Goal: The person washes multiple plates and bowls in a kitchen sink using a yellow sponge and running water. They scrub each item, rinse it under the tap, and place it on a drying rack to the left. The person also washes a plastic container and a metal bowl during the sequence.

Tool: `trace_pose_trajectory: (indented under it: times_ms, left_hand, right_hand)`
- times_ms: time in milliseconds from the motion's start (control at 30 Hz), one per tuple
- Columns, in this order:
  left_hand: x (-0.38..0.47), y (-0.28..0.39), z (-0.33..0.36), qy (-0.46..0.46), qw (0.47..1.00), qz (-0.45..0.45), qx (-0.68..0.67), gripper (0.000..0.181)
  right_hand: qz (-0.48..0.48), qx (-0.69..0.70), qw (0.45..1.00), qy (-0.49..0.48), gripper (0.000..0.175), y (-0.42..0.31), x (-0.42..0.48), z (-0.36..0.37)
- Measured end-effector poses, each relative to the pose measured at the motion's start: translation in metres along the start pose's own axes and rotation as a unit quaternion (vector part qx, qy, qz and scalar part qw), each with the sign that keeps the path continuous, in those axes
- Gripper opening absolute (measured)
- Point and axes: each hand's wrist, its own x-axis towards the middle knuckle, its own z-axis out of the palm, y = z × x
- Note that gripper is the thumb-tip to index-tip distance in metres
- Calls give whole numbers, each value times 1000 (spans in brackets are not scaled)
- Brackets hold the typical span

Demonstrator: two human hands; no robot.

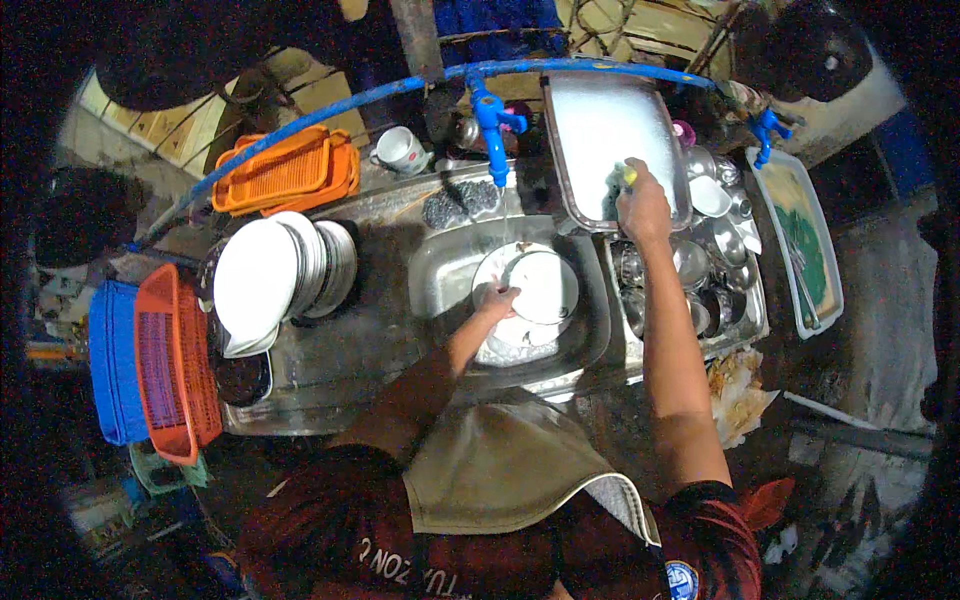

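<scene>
My left hand (pixel 495 301) grips the edge of a small white round dish (pixel 546 289) over the steel sink basin (pixel 435 281). Beneath that dish a larger white plate (pixel 517 334) lies in the basin, with dark scraps on it. A thin stream of water falls from the blue plastic tap (pixel 491 124) above. Farther forward, my right hand (pixel 646 210) holds a dark green and yellow scouring sponge (pixel 621 178) over a rectangular tray (pixel 556 154). White, sudsy-looking liquid fills the tray; its near end overhangs the basin's back right corner.
Stacked white plates (pixel 255 277) stand left on the steel counter (pixel 322 375), near orange baskets (pixel 274 176) and a mug (pixel 401 150). Right of the basin, metal bowls and cups (pixel 690 262) crowd a rack. A plastic tub (pixel 832 300) lies beyond. A blue pipe (pixel 337 105) crosses behind.
</scene>
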Motion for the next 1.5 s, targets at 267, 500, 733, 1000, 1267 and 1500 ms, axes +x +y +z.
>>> trace_pose_trajectory:
  times_ms: [267, 500, 733, 1000, 1267, 1500]
  left_hand:
    - [25, 40, 12, 27, 994, 98, -44, 60]
    - [-13, 64, 43, -9, 984, 176, 31, 58]
    - [-53, 113, -44, 169, 960, 223, 29, 39]
    - [-95, 127, -74, -189, 802, 177, -538, 77]
    - [-110, 94, -47, 4, 822, 512, -250, 83]
    - [-128, 131, -73, -106, 870, 223, -427, 75]
  right_hand:
    - [36, 34, 999, 18, 56, -11, -5, -8]
    - [25, 47, 997, 49, 55, 1, -12, -5]
    - [-67, 294, 929, 214, 44, -4, -26, 11]
    - [-411, 226, 880, -79, 68, -96, -163, 90]
    - [-297, 224, 926, -68, 72, -92, -149, 122]
    - [-349, 50, 936, 12, 61, -57, -123, 89]
